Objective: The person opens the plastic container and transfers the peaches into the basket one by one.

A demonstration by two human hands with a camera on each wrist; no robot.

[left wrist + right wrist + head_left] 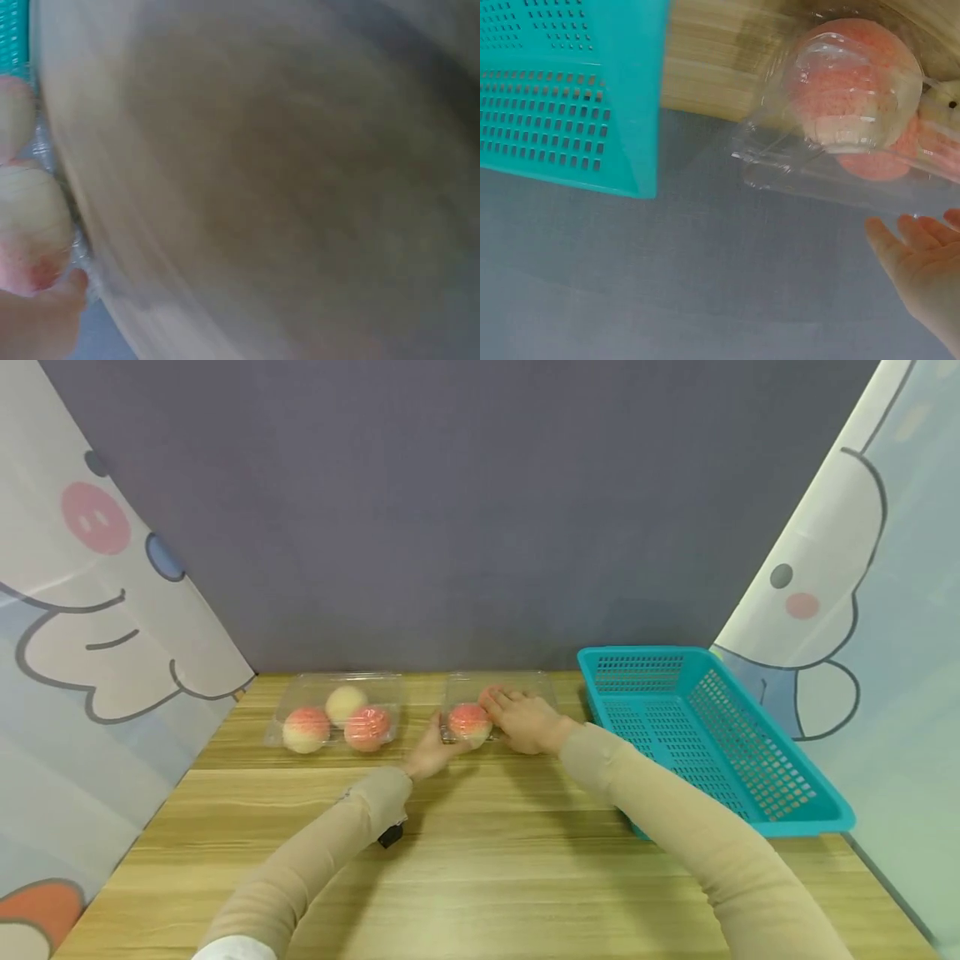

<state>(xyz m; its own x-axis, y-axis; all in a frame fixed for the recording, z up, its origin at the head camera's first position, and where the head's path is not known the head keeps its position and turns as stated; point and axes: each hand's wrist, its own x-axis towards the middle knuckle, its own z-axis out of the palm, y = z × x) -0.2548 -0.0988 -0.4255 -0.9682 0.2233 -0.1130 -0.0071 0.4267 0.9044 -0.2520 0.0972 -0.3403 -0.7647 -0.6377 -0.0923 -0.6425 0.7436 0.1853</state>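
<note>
A clear plastic clamshell box (pixel 459 687) holding pink and pale peaches (pixel 469 722) sits between my two hands. My left hand (pixel 433 753) lies at its front left corner, thumb (pixel 73 289) beside the box's edge in the left wrist view; most of that hand is hidden there. Over the right side of the box reaches my right hand (pixel 528 724), hiding part of a peach. The right wrist view has its fingers (pixel 889 244) fairly straight at the box's clear rim, with a large peach (pixel 855 82) under the plastic.
Another clear clamshell box (pixel 300 687) with three peaches (pixel 307 729) stands to the left. A turquoise perforated basket (pixel 813 821) is at the right, beneath part of my right sleeve. The wooden table (pixel 480 893) ends against a grey back panel (pixel 480 527).
</note>
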